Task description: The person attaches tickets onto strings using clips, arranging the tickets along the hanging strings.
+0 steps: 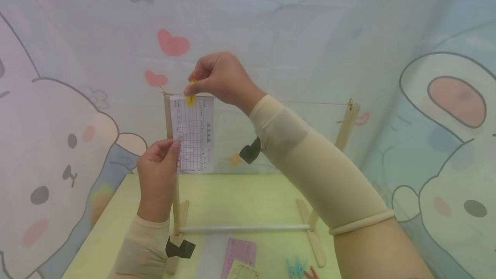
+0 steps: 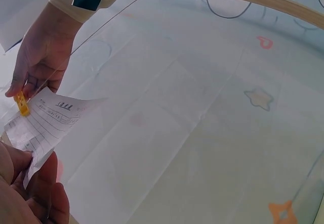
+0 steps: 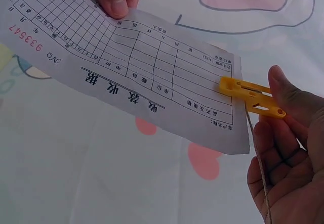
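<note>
A white printed receipt slip [image 1: 192, 137] hangs lengthwise at the left end of a thin string [image 1: 310, 102]. Its top edge lies at the string, where a yellow clothespin [image 3: 248, 95] bites over the paper. My right hand [image 1: 226, 76] pinches the clothespin's handle end between thumb and fingers. Lower down, my left hand [image 1: 159, 169] holds the slip's left edge between thumb and fingers. The left wrist view shows the paper bending a little between the two hands.
The string runs between two wooden posts [image 1: 346, 126] joined low down by a white rod [image 1: 244, 228]. On the yellow-green table [image 1: 128, 210] lie a pink slip [image 1: 242, 251], a yellow slip [image 1: 243, 270], blue clothespins [image 1: 296, 268] and a reddish-brown clothespin [image 1: 311, 273]. A cartoon-printed cloth hangs behind.
</note>
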Demonstrator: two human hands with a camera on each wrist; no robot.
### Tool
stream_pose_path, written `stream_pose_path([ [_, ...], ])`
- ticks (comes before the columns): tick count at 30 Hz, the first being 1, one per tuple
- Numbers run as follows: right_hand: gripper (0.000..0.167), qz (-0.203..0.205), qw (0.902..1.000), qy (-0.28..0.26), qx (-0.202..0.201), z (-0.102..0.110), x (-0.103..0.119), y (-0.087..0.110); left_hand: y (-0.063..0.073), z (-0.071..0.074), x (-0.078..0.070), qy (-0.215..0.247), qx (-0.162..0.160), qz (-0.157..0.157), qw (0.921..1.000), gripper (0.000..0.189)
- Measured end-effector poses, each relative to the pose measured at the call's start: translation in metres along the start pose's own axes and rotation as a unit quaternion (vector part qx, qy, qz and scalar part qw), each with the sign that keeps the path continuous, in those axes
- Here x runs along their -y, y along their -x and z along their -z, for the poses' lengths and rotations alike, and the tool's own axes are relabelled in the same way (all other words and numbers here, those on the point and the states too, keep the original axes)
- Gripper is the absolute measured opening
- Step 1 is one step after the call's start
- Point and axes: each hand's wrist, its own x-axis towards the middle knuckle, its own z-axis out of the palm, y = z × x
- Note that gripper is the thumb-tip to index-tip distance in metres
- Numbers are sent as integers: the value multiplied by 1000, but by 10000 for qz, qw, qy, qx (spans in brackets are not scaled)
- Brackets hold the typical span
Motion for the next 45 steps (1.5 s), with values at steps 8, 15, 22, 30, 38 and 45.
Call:
stream_pose_path([
  [8, 29, -4, 9993, 162, 336, 1, -7, -1, 0, -2, 1, -61, 101, 108, 9999, 29],
  [15, 40, -9, 9980, 386, 508, 5, -11, 1, 0, -3, 5, -137, 135, 36, 9998, 31],
  [22, 54, -14, 9978, 513, 423, 12, -14, 7, -1, -5, 5, -134, 154, 21, 9998, 32],
  [30, 72, 659, 9861, 1253, -874, 22, -22, 33, 0, -5, 8, -584, 78, -232, 9980, 34],
  [38, 60, 2005, 9430, 1089, -2423, 32, -52, 105, 3, 0, 16, -1294, -103, -732, 9888, 36],
  [45, 46, 2388, 9312, 1049, -2546, 19, -116, 195, 33, 17, 36, -1666, -703, -1152, 9768, 24],
])
